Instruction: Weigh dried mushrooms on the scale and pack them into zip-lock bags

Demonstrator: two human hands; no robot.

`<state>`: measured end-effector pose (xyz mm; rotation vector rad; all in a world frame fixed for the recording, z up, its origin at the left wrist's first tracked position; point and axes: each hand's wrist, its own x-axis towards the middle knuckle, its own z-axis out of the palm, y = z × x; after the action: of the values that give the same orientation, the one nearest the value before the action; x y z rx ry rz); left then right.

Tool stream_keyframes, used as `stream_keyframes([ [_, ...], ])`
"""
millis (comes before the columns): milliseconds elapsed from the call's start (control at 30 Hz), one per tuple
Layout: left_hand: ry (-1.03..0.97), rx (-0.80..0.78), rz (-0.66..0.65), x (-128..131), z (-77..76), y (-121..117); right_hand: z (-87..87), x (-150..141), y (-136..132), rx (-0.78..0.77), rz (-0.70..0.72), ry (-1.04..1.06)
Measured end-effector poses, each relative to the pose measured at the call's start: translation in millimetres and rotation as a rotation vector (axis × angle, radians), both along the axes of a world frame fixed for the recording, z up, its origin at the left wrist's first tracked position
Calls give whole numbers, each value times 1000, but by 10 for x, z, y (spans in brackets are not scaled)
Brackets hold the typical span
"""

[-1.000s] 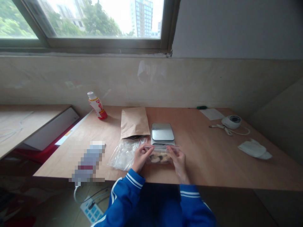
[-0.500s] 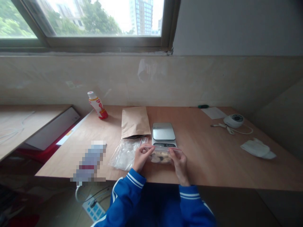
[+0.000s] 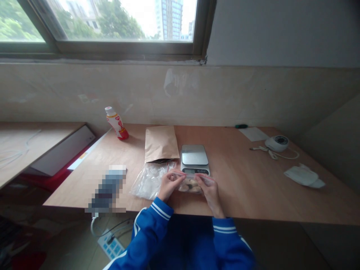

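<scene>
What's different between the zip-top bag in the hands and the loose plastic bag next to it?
The zip-top bag is gripped by the left hand and right hand, while the loose plastic bag lies on the desk, untouched by either hand. The zip-top bag holds brown and pale pieces; the loose plastic bag shows no clear contents. The zip-top bag looks smaller and neater; the loose plastic bag is crumpled. Both are clear plastic.

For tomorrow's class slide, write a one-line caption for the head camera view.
Left hand and right hand pinch a zip-top bag of food pieces by a digital kitchen scale.
</scene>
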<state>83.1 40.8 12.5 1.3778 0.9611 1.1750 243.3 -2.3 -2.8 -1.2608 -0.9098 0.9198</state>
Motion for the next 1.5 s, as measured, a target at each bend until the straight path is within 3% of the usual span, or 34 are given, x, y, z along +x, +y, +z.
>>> stream_keyframes([
  [200,27,35,21,-10,-18,3,-32,0,6,32,-14,-69],
  [433,37,12,88,-18,-28,-1,80,-53,-21,73,-45,-120],
  [667,-81,-149,40,-39,-88,52,76,-123,-8,47,162,2],
  [1000,-64,23,-53,-41,-31,58,144,-197,-4,129,75,-141],
  [1167,-114,-23,-41,-28,-54,55,123,-234,23,149,32,-204],
  [1367,-106,-41,-20,-33,-80,55,184,-241,78,137,143,-151],
  [1500,-103,-32,-2,-37,-85,60,206,-254,103,118,135,-171],
])
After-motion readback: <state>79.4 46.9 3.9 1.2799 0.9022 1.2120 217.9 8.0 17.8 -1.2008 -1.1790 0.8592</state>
